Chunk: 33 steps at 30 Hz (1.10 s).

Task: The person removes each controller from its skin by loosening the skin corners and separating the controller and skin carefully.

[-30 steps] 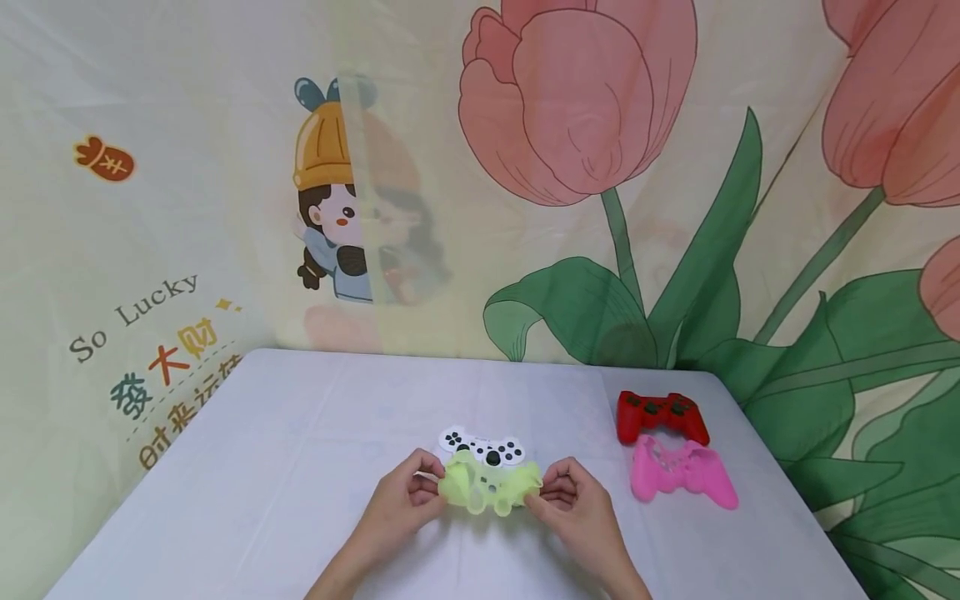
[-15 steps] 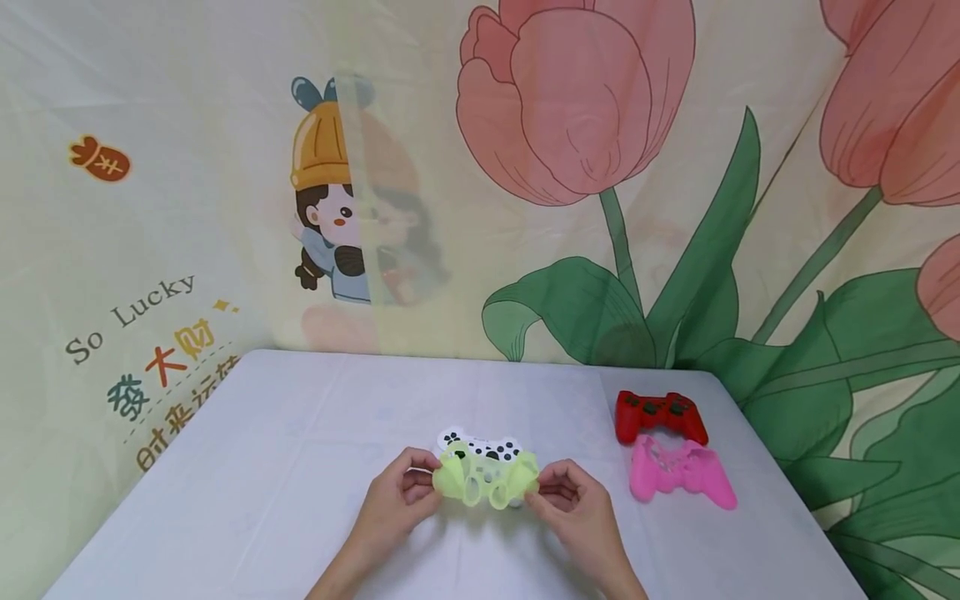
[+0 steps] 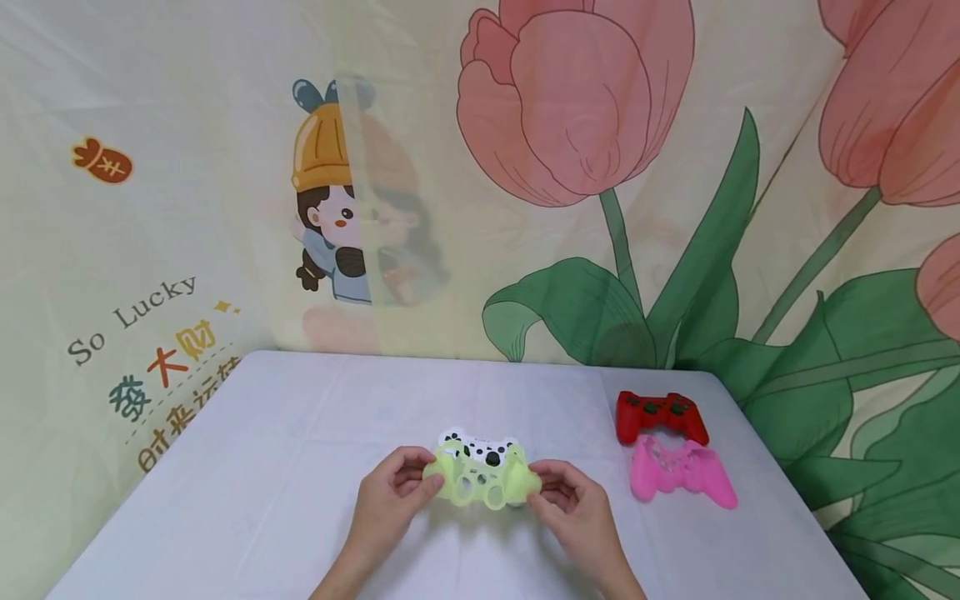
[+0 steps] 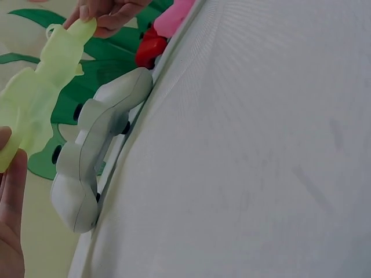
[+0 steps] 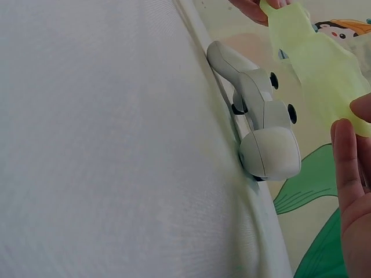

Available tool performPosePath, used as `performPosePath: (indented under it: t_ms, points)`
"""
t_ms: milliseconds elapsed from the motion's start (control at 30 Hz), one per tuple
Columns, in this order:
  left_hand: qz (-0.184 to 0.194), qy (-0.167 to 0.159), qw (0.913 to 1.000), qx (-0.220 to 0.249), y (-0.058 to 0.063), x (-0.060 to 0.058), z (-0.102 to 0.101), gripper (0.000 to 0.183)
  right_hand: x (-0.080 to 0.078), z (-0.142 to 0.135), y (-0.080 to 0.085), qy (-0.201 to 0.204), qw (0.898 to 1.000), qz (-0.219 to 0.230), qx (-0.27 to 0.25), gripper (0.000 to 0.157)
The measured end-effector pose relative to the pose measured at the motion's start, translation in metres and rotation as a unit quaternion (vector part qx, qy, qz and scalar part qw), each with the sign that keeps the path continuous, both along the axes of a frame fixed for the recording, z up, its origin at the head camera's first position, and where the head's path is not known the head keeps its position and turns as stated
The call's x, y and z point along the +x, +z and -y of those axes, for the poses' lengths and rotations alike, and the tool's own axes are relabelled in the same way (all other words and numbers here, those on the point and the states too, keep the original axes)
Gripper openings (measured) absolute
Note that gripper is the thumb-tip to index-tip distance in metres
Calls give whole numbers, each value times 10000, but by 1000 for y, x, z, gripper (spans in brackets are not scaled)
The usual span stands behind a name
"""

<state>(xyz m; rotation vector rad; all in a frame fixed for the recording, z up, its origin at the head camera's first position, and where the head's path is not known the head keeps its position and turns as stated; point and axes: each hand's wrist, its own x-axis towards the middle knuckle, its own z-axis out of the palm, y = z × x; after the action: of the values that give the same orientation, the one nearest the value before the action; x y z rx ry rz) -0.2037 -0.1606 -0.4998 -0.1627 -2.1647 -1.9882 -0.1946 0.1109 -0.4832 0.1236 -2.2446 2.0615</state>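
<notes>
A pale yellow-green silicone controller sleeve (image 3: 519,477) is stretched between both hands in the head view. My left hand (image 3: 392,492) pinches its left end between thumb and fingers, and my right hand (image 3: 576,505) pinches the right end the same way. Behind and below it, a white game controller (image 3: 480,442) lies on the table, its buttons facing up and its near part covered by the sleeve in this view. Both wrist views show a gap between the raised sleeve (image 4: 58,61) and the controller (image 5: 271,152), which rests on the cloth.
To the right on the white-covered table (image 3: 300,467) lie a red controller (image 3: 630,423) and, just in front of it, a pink silicone sleeve (image 3: 712,477). A printed curtain (image 3: 420,167) with tulips hangs behind the table's far edge.
The sleeve has been pulled wider and tilted, so its holes face forward more and its ends bulge. My left hand has shifted slightly left; the white controller has stayed in place.
</notes>
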Motion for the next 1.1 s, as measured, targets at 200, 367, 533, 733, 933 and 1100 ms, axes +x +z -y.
performPosePath:
  t_ms: [200, 367, 533, 733, 933, 1100]
  points:
    - [-277, 70, 9996, -26, -1, 0, -1, 26, 0, 1, 0, 81, 9999, -75, -34, 37]
    - [-178, 41, 9997, 169, 0, 0, -4, 27, -1, 3, 1, 129, 9995, 282, -104, 32]
    - [-22, 121, 9998, 169, 2, 2, -4, 28, -2, 2, 0, 9, 9973, 731, 67, 30]
    - [-264, 109, 9996, -22, 0, 1, -3, 26, -4, 0, -1, -82, 9969, 725, 289, 26]
    - [-599, 48, 9978, -289, -5, -1, 0, 28, -1, -1, 0, -145, 9989, 335, 288, 22]
    - [-855, 2, 9950, -515, -4, 1, 0, 28, 1, -2, -1, -30, 9999, 60, 146, 22]
